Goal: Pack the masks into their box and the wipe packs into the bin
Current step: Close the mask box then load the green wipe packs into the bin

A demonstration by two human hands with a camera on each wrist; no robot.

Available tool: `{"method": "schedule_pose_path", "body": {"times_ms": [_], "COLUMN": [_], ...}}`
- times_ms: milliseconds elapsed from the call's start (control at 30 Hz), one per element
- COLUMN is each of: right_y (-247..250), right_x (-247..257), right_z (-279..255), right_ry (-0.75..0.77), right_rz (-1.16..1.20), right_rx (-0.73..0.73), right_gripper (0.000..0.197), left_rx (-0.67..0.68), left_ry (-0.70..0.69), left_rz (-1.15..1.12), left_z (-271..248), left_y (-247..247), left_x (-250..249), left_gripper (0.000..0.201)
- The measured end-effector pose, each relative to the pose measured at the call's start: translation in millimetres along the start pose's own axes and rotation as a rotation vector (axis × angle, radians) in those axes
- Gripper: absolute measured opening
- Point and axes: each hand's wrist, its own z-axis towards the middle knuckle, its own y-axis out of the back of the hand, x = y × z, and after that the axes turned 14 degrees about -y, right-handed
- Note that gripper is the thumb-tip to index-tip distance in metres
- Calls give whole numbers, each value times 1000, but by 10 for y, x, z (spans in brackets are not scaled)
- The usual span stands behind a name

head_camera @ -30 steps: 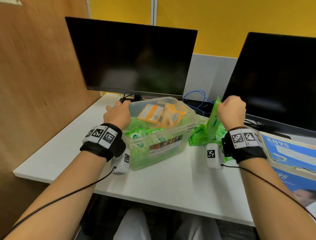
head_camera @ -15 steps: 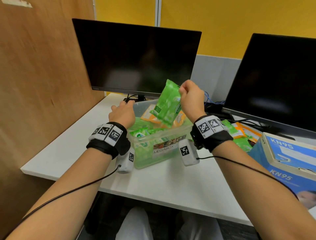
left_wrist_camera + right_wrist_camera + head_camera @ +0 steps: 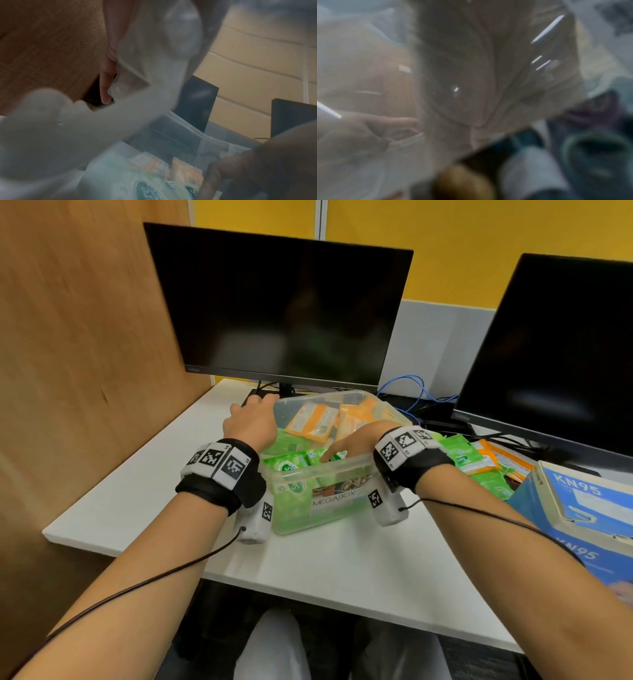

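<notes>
So the white table (image 3: 342,570) carries everything here, with a wood partition (image 3: 85,337) walling off the left side. Two dark monitors sit at the back, the bigger-looking left monitor (image 3: 281,313) right behind the bin and the right monitor (image 3: 555,354) off to the side, with blue cables (image 3: 411,386) tangled between them. The blue KN95 mask box (image 3: 589,518) stands at the right edge of the table, partly cut off by the frame and partly behind the right forearm.

The clear plastic bin (image 3: 329,501) sits mid-table just in front of the left monitor's stand, and it's pretty full: green wipe packs (image 3: 291,470) toward the front, orange wipe packs (image 3: 315,419) toward the back. A loose pile of wipe packs (image 3: 479,460), green and orange, lies on the table between the bin and the mask box.

The left hand (image 3: 253,422) is on the bin's far left corner, and the left wrist view shows fingers wrapped over the rim, so that grip is clamped on the bin. The right hand (image 3: 356,443) is down inside the bin, fingers resting on the green packs; whether that grip is spread or pinching a pack I can't tell, since the wrist band covers it and the right wrist view is just blur.
</notes>
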Motion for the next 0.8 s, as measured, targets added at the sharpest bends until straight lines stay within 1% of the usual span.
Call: {"method": "schedule_pose_path", "body": {"times_ms": [67,200,333,367,400,433,467,500,533,567,600,633,667,700,733,767,800], "right_y": [14,21,7,1,-9,-27,-40,-48,-48,-37,-19,-11,-28,-71,-132,-223,-329], "right_x": [-25,-50,-28,-22,-11,-7,-18,-42,-75,-149,-259,-398,-557,-714,-859,-970,-1050], "right_z": [12,37,36,22,32,59,79,85,86,104,91,83,84,119,187,265,368], "right_ry": [30,40,-24,-22,-16,-13,8,50,91,100,69,-2,-98,-209,-299,-355,-364], "right_rz": [-32,-45,11,17,12,46,134,340,610,886,1108,1256,1340,1366,1371,1337,1260], "right_rx": [43,79,-19,-19,-4,-22,-95,-215,-391,-613,-833,-985,-1055,-1032,-968,-868,-768], "right_gripper": [45,43,53,53,50,45,40,34,28,21,16,17,21,27,32,35,37], "left_rx": [-3,-8,-6,-6,-6,-5,-4,-2,-1,1,3,5,6,6,6,6,5], "left_ry": [-5,-6,1,2,4,4,5,5,3,1,1,2,3,2,1,-1,-2], "left_rz": [-5,-7,-7,-4,-2,-3,-5,-6,-5,-3,-1,3,8,12,15,15,13], "left_z": [2,4,11,11,10,9,6,6,6,6,8,12,15,16,20,26,32], "left_y": [-7,-13,-14,-12,-10,-8,-4,-2,1,1,1,-5,-9,-12,-16,-22,-25], "left_x": [4,4,-5,-3,-1,2,4,3,2,-5,-9,-12,-13,-13,-11,-7,-4], "left_gripper": [61,60,60,60,60,60,61,61,62,62,61,61,61,61,60,60,60]}}
